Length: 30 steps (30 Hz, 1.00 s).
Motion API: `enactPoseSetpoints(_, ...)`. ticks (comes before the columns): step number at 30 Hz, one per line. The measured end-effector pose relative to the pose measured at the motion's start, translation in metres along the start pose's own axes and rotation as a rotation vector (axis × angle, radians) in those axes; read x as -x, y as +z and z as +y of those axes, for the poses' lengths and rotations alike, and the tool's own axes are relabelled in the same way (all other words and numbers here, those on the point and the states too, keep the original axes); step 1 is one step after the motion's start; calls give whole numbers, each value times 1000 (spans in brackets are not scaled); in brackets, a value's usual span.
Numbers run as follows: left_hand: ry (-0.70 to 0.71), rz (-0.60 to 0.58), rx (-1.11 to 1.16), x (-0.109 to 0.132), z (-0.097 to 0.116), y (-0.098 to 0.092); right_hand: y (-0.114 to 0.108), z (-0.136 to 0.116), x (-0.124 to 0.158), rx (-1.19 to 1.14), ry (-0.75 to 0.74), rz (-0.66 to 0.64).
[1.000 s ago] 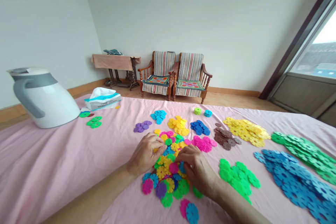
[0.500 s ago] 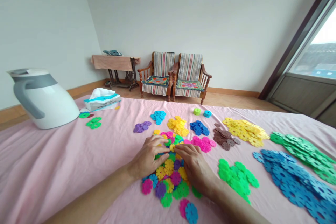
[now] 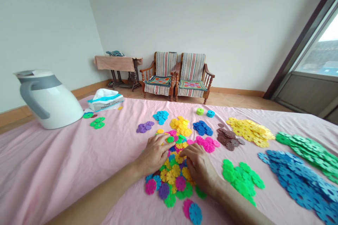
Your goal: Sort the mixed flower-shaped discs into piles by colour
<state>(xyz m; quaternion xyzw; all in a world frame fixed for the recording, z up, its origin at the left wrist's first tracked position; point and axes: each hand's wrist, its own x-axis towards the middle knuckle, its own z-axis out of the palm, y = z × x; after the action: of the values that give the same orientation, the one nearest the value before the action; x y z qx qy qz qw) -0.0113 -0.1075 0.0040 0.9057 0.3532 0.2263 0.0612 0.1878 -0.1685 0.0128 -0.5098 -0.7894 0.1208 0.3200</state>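
A mixed pile of flower-shaped plastic discs (image 3: pixel 173 174) in several colours lies on the pink cloth in front of me. Over the pile's left side rests my left hand (image 3: pixel 155 152), open, its fingers spread and touching the discs near a green disc (image 3: pixel 170 139). My right hand (image 3: pixel 198 163) lies against the pile's right side with its fingers curled inward; whatever they hold, if anything, is hidden. Past my hands are sorted heaps: purple discs (image 3: pixel 145 127), light blue discs (image 3: pixel 160 116), yellow discs (image 3: pixel 181 126), dark blue discs (image 3: pixel 202 128) and pink discs (image 3: pixel 207 144).
To the right lie green discs (image 3: pixel 241 179), brown discs (image 3: pixel 228 138) and heaps of larger blue discs (image 3: pixel 298 177). A white jug (image 3: pixel 58 103) and a tissue pack (image 3: pixel 105 101) stand at the left. Beyond the table are two wooden chairs (image 3: pixel 191 84).
My right hand's fingers have curled in from a flatter reach. The left hand's fingers have spread and shifted slightly over the pile. The whole view has moved a little.
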Motion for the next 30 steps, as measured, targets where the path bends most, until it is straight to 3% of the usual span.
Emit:
enactPoseSetpoints(9,-42,-29,114,-5,4,-12,-1,3,0,-30,-26,40)
enactPoseSetpoints(22,-38,-33,185,-3,6,-5,6,-3,0,49,-13,-12)
enactPoseSetpoints(30,22,66,190,-5,12,-4,5,-1,1,59,45,37)
